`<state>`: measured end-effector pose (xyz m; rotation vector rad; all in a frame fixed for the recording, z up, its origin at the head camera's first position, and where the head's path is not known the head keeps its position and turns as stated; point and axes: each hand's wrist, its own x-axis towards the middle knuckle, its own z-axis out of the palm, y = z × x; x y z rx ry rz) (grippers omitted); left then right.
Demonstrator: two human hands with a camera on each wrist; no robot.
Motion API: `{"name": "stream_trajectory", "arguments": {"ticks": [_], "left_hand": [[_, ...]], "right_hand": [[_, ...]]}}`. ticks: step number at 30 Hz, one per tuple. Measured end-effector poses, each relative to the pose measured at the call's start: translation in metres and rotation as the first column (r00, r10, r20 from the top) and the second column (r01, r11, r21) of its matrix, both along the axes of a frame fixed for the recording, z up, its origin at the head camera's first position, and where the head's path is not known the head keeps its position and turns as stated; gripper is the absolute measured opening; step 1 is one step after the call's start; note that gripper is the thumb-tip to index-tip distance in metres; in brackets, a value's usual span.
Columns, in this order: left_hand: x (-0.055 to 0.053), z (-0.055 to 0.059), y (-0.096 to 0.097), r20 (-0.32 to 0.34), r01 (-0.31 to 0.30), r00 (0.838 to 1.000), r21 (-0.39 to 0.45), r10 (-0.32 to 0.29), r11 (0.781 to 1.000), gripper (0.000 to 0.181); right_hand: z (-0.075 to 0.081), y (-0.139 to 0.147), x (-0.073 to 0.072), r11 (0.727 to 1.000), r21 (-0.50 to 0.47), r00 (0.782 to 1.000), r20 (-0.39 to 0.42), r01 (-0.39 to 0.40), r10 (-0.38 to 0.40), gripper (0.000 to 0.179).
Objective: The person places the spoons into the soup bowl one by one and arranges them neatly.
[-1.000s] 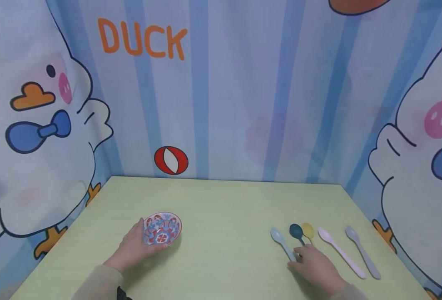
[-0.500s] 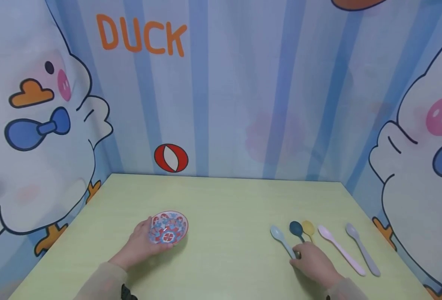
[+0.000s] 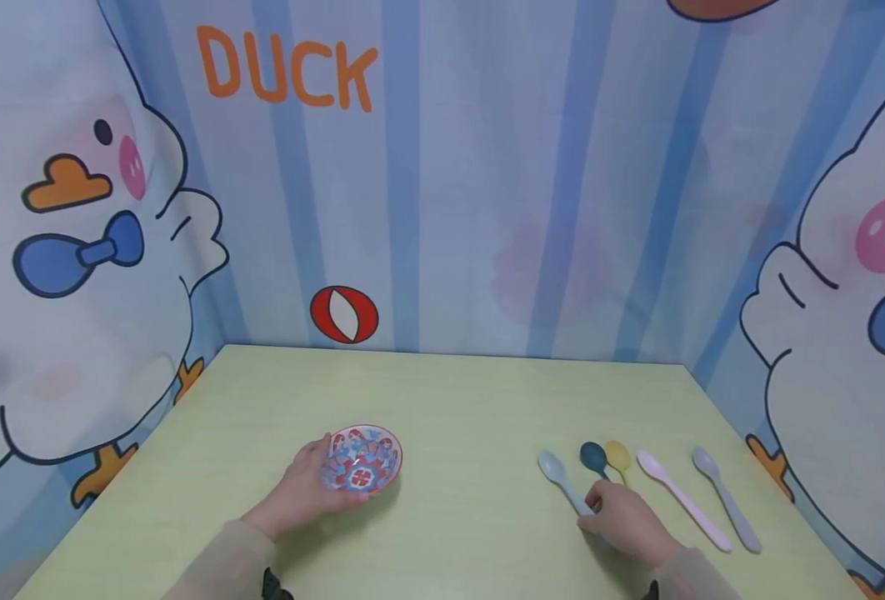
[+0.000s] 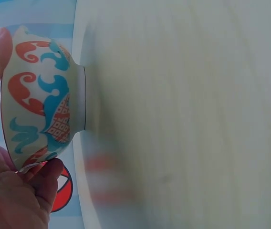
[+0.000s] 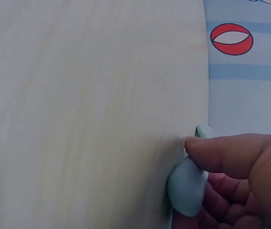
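gripping the red-and-blue patterned bowl (image 3: 362, 460) by its side, the left hand (image 3: 309, 492) holds it over the pale-yellow table (image 3: 465, 417). the right hand (image 3: 627, 518) pinches the light-blue spoon (image 3: 552, 467) by its handle; 4 more spoons (image 3: 682, 501) lie to its right.

Blue-striped cloth (image 3: 472, 167) behind pale yellow-green table (image 3: 457, 417); orange DUCK lettering (image 3: 297, 72) above red-and-white printed ball (image 3: 343, 315); white cartoon duck (image 3: 90, 350) at left. Dark-blue spoon (image 3: 594, 456) just beside yellow spoon (image 3: 617, 456); pink spoon (image 3: 683, 500) near lavender spoon (image 3: 727, 500).
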<state>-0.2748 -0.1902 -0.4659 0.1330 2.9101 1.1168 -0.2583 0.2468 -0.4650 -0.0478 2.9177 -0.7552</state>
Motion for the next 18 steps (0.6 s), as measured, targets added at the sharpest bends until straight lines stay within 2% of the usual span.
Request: {"name": "stream_trajectory", "arguments": {"ticks": [9, 18], "left_hand": [[0.001, 0.002, 0.023, -0.005, 0.038, 0.999, 0.009, -0.038, 0.999, 0.121], [0.002, 0.002, 0.046, 0.022, 0.077, 0.997, 0.017, -0.077, 0.997, 0.122]], "right_hand": [[-0.001, -0.004, -0.002, 0.991, -0.129, 0.997, 0.080, 0.030, -0.020, 0.017], [0.000, -0.007, -0.003, 0.943, -0.313, 0.983, 0.172, 0.116, -0.064, 0.019]]}}
